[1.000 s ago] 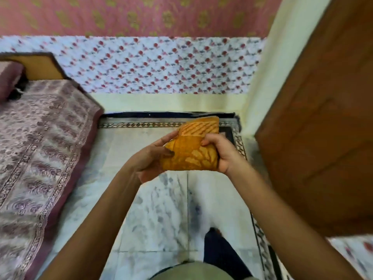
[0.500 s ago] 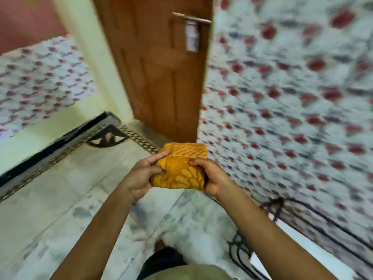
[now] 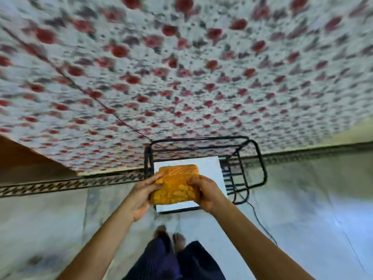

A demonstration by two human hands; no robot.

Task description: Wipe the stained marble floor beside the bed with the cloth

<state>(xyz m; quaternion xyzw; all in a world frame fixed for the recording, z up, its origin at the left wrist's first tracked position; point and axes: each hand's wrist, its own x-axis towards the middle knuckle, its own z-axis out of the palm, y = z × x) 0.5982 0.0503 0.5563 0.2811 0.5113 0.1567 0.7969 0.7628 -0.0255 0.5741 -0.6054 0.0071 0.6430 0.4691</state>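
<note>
Both hands, left hand [image 3: 142,196] and right hand [image 3: 206,191], pinch the folded orange cloth [image 3: 175,184] by its sides, above a white panel [image 3: 207,164] inside a black wire rack [image 3: 260,158]; pale marble floor [image 3: 302,199] meets a patterned border strip [image 3: 60,184] beneath blurred red-flowered wall [image 3: 181,77]; bare feet [image 3: 178,239] below.

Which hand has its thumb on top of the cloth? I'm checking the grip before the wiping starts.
The left hand: its thumb lies across the top of the orange cloth. The right hand curls its fingers over the cloth's other side.

Single head-worn view, looking steeply down, close over hands, facing tiled wall [image 3: 181,77], seemingly motion-blurred
</note>
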